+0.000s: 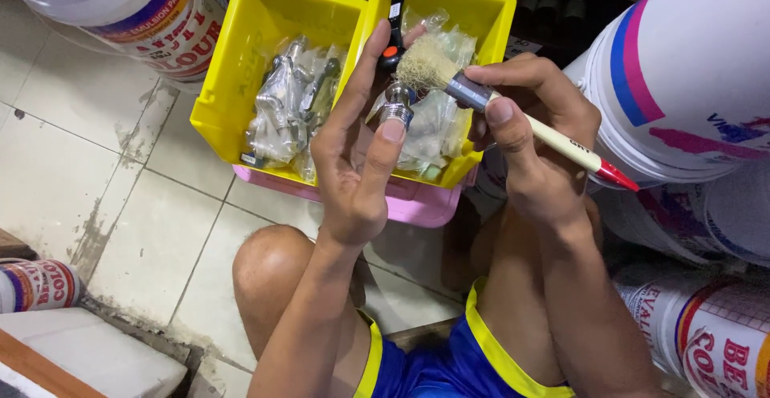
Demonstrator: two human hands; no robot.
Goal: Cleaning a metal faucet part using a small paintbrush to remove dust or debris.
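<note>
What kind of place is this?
Probably a hardware or paint shop's storeroom: stacked paint buckets, yellow bins of bagged metal fittings, and a tiled floor.

metal tap (396, 93): threaded end down, black lever at 12 o'clock (orange spot) | paintbrush (513, 117): cream handle, red tip at 4 o'clock, bristles touching tap

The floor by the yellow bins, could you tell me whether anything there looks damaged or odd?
Yes: the floor tiles left of the yellow bins look worn, with grey, scuffed patches along the grout lines.
</note>
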